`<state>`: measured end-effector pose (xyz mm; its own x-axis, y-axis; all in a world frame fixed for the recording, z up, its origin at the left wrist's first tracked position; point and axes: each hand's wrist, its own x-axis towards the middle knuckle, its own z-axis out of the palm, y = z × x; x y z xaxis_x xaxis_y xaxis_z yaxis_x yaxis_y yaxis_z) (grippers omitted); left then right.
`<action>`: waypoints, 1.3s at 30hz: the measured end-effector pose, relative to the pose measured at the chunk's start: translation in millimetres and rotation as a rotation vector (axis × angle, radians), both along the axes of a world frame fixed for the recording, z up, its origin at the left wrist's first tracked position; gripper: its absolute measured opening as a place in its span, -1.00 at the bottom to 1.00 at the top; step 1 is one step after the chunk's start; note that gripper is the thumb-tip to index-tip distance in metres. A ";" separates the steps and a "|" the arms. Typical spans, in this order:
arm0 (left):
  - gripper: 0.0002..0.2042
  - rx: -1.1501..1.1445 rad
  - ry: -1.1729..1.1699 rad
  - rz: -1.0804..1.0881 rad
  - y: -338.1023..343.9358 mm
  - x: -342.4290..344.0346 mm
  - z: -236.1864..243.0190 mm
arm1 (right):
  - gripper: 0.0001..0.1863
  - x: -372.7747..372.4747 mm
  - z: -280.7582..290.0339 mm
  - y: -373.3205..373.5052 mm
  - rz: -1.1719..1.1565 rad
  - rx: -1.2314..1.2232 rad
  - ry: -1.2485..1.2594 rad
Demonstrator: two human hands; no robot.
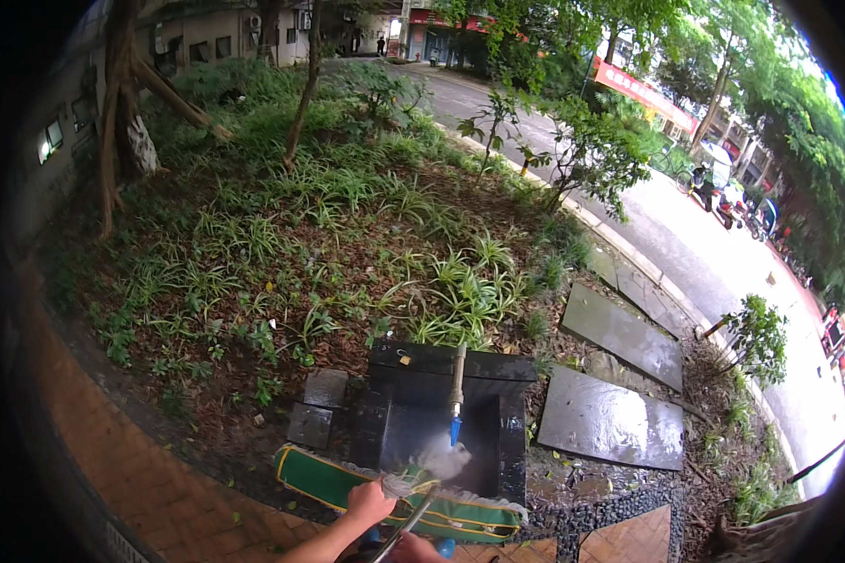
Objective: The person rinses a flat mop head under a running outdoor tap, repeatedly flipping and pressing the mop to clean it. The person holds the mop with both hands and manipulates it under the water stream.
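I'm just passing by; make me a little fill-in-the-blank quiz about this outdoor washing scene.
1. The mop has a ____ backing edged in yellow.
2. The tap ends in a ____ nozzle.
3. The hand on the metal pole is the person's ____ one.

Missing words: green; blue; right.

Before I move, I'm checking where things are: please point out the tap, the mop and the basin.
Tap (457, 389): head view, on its pale pipe.
Mop (324, 476): head view, on the left part of its green fabric.
Basin (512, 436): head view, on its right rim.
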<state>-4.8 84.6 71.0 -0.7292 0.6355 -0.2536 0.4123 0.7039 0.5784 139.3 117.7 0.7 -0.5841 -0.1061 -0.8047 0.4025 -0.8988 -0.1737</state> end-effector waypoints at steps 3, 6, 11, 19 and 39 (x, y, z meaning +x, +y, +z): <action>-0.69 0.030 -0.078 -0.019 -13.7 10.6 -0.9 | -0.74 -9.5 -3.6 -22.4 -0.336 -0.190 0.094; -0.69 0.036 -0.139 0.029 -30.4 15.3 -6.1 | -0.78 -11.5 -3.8 -29.9 -0.415 -0.186 0.051; -0.67 0.076 -0.242 0.176 -20.4 5.7 3.2 | -0.86 -2.7 -9.1 -12.5 -0.370 -0.067 -0.081; -0.73 0.381 -0.599 0.372 26.9 5.9 -39.6 | -0.88 8.0 -52.0 24.3 -0.485 -0.169 -0.197; -0.74 0.588 -1.069 0.791 -55.7 -16.7 -23.4 | -0.94 -8.0 -8.2 -12.1 -0.359 -0.137 -0.122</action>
